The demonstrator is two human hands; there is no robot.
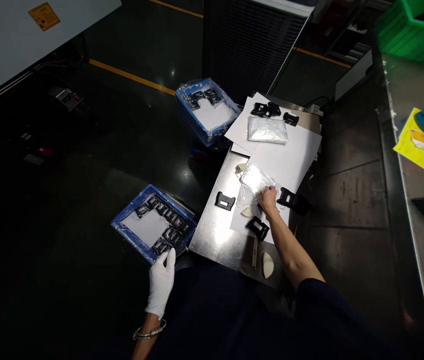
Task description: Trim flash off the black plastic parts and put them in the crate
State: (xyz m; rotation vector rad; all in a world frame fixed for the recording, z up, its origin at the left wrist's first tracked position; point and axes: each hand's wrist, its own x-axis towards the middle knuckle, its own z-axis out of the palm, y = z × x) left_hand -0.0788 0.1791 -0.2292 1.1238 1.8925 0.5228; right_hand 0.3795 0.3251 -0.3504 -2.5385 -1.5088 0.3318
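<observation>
My left hand [162, 282], in a white glove, is at the near rim of a blue plastic-lined tray [129, 240]. Its thumb and finger are bent together beside a bagged black plastic part [161, 246]; what they grip is hidden. Several such parts lie in rows along the tray's right side, on white paper. My bare right hand [269, 198] is closed on the edge of a clear plastic bag [255, 179] on the metal table [207, 235]. Close by lie loose black parts: one to the left [225, 201], one to the right [287, 197] and one nearer me [258, 228].
A second blue tray [208, 132] with bagged parts stands beyond. White sheets [290, 150] on the table carry a stack of clear bags [267, 130] and more black parts [265, 110]. A cutter-like yellowish strip [254, 252] and pale oval piece [267, 265] lie near me. A metal bench [403, 150] runs along the right.
</observation>
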